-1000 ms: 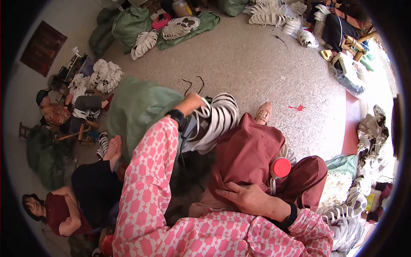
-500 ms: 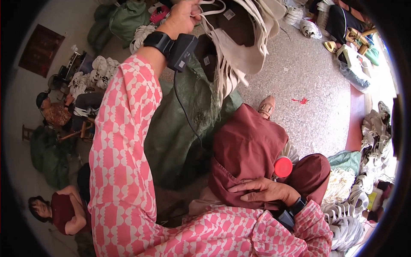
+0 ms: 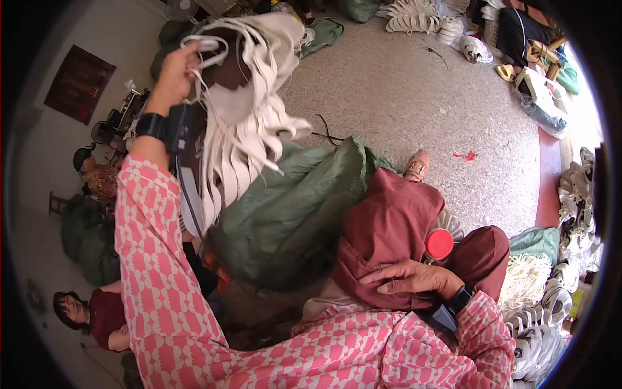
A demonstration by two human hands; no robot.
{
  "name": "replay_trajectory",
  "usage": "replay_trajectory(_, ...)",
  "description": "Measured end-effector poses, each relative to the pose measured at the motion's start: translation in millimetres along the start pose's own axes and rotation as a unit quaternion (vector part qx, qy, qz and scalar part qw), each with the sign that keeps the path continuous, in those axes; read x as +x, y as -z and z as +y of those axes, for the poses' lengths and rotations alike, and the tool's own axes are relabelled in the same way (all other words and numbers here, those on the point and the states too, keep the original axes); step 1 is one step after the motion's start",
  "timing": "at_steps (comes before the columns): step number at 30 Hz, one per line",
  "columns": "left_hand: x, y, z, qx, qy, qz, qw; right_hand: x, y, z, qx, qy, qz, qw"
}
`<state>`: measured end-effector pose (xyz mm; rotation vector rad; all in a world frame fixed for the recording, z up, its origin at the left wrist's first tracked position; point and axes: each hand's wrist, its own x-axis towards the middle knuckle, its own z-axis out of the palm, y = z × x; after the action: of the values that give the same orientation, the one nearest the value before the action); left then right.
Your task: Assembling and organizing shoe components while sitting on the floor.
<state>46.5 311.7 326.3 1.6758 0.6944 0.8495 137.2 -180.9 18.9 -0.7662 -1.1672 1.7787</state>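
Note:
My left hand [image 3: 173, 74], raised at the upper left, is closed round the white cord loops of a bundle of off-white shoe uppers [image 3: 243, 139]. The nested pieces hang from the fist, with dark brown lining showing inside. Below the bundle is a large crumpled green woven sack [image 3: 291, 214]; whether the two touch I cannot tell. My right hand [image 3: 411, 279] lies on my thigh in maroon trousers [image 3: 389, 227], fingers stretched out and holding nothing. Next to it, between my legs, stands a container with a red lid [image 3: 439, 244].
White shoe uppers and cords [image 3: 521, 282] are piled along the right side. More upper bundles [image 3: 414, 16] lie at the far edge of the speckled floor. Two people sit at the left; a person in maroon [image 3: 103, 314] is the nearer. A dark cord [image 3: 327, 133] lies beyond the sack.
My left hand has swung the bundle of shoe uppers leftward and slightly down, away from the middle of the floor. More of the green sack shows now. My right hand stays on my thigh.

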Motion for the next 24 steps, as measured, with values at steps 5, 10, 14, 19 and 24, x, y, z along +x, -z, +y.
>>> replay_trajectory(5, -143, -45, -176, 0.087, 0.271, -0.265, 0.921, -2, -4, 0, 0.003, -0.015, 0.028, 0.999)
replay_trajectory(10, -272, -71, -284, 0.266, 0.194, -0.448, 0.831, 2, -12, -14, 0.039, -0.049, 0.048, 0.997)
replay_trajectory(14, -286, -115, -226, 0.029, 0.261, -0.386, 0.884, 1, -6, -10, -0.016, -0.064, 0.028, 0.997)
replay_trajectory(19, -295, -137, -210, 0.073, 0.324, -0.379, 0.864, 11, -23, -30, -0.145, -0.054, -0.032, 0.987)
replay_trajectory(24, -324, -149, -219, 0.140, 0.410, -0.344, 0.833, 6, -44, -22, -0.161, -0.014, -0.120, 0.980)
